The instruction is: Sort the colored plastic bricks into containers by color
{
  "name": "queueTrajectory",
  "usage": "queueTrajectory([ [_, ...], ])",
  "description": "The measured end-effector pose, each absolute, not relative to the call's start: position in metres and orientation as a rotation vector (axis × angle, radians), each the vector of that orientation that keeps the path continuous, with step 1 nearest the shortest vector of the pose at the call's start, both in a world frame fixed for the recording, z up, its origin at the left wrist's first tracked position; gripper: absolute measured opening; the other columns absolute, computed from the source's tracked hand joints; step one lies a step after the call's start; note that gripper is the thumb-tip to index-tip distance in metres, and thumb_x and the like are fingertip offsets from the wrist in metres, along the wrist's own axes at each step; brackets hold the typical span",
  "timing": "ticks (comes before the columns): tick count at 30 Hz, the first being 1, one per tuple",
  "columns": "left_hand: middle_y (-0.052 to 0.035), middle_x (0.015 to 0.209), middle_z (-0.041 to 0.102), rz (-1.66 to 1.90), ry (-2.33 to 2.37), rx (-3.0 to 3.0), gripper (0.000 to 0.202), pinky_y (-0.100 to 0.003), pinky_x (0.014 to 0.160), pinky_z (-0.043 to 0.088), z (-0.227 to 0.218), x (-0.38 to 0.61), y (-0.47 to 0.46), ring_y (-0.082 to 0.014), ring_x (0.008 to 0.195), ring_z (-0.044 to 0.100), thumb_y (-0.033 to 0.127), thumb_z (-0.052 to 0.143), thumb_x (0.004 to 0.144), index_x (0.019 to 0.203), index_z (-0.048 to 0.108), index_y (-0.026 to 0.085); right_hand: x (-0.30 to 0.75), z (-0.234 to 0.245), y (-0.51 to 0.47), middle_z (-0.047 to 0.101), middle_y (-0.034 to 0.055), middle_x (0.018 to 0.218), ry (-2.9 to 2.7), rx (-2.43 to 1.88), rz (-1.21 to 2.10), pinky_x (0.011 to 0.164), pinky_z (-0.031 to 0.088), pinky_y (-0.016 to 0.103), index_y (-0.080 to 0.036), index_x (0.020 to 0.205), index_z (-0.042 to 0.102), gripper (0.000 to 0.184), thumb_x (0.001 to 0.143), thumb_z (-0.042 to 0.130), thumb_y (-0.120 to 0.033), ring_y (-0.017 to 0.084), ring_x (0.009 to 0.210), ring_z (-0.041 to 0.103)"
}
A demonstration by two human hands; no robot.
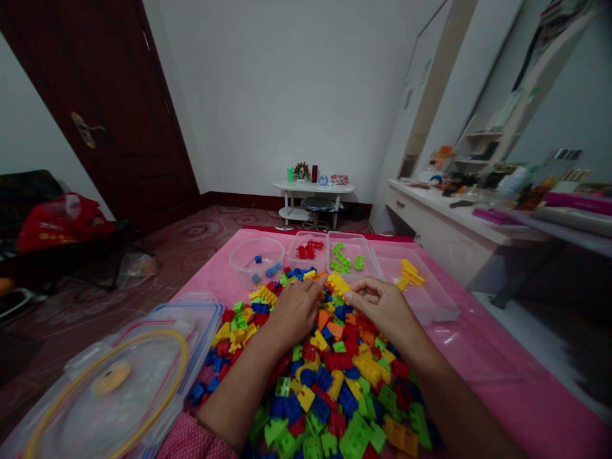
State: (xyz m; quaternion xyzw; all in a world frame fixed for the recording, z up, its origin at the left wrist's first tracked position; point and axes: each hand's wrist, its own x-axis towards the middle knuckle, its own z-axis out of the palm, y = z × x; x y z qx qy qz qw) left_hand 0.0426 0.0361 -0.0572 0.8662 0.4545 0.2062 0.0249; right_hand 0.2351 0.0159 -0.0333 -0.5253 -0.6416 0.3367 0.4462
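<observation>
Right hand (385, 307) is pinching one yellow block (338, 283) over the far side of the pile of blocks (338, 361), left hand (297, 311) is bending nearby, its grip unclear; a loose pinch could be risking a drop.

Heap of coloured toy blocks (335, 363) on a pink table (507, 357). The left hand (297, 311) lies over the heap's far part; the right hand (386, 310) touches a yellow block (337, 282) between them. Beyond, left to right: a round tub (231, 260) with blue blocks (273, 270), then clear boxes (437, 308) with red blocks (306, 250), green blocks (340, 259) and yellow pieces (409, 274). Near left: overlapping clear lids (143, 395).
</observation>
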Motion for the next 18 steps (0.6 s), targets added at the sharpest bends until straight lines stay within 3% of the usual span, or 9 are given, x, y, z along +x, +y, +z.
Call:
queueTrajectory([
  [5,-0.006,0.092,0.061,0.649,1.46,2.62,0.023,-0.031,0.074,0.042,-0.055,0.043,0.035,-0.019,0.085,0.057,0.026,0.045,0.086,0.098,0.065,0.023,0.233,-0.034,0.015,0.059,0.0015,0.069,-1.566,-1.306,0.861,0.056,0.042,0.024,-0.015,0.076,0.059,0.024,0.069,0.066,-0.036,0.014,0.062,0.054],
  [8,-0.0047,0.083,0.062,0.741,1.505,2.496,0.01,-0.028,0.069,0.041,-0.056,0.041,0.035,-0.0183,0.079,0.057,0.026,0.057,0.078,0.079,0.064,0.019,0.233,-0.035,0.015,0.06,0.0022,0.072,-1.556,-1.291,0.87,0.058,0.044,0.025,-0.015,0.076,0.059,0.024,0.068,0.066,-0.037,0.015,0.064,0.056],
  [12,-0.002,0.078,0.064,1.03,1.46,2.226,0.007,-0.027,0.07,0.041,-0.053,0.04,0.034,-0.0159,0.076,0.058,0.016,0.059,0.071,0.077,0.061,0.017,0.232,-0.032,0.015,0.061,0.0024,0.07,-1.564,-1.317,0.825,0.06,0.045,0.027,-0.015,0.076,0.061,0.022,0.07,0.065,-0.036,0.016,0.064,0.057],
  [16,0.0007,0.068,0.06,1.206,1.222,1.736,0.011,-0.022,0.059,0.039,-0.041,0.043,0.03,-0.0118,0.063,0.054,0.022,0.058,0.07,0.079,0.059,0.016,0.232,-0.022,0.01,0.063,0.008,0.1,-1.557,-1.182,0.808,0.08,0.046,0.03,-0.017,0.071,0.061,0.019,0.071,0.066,-0.035,0.022,0.098,0.057],
  [18,0.0026,0.062,0.056,1.175,1.088,1.548,0.014,-0.02,0.053,0.035,-0.034,0.044,0.028,-0.0094,0.055,0.049,0.024,0.058,0.069,0.08,0.057,0.015,0.231,-0.017,0.005,0.062,0.0079,0.103,-1.51,-1.136,0.993,0.074,0.049,0.028,-0.018,0.076,0.06,0.023,0.073,0.064,-0.039,0.022,0.098,0.057],
])
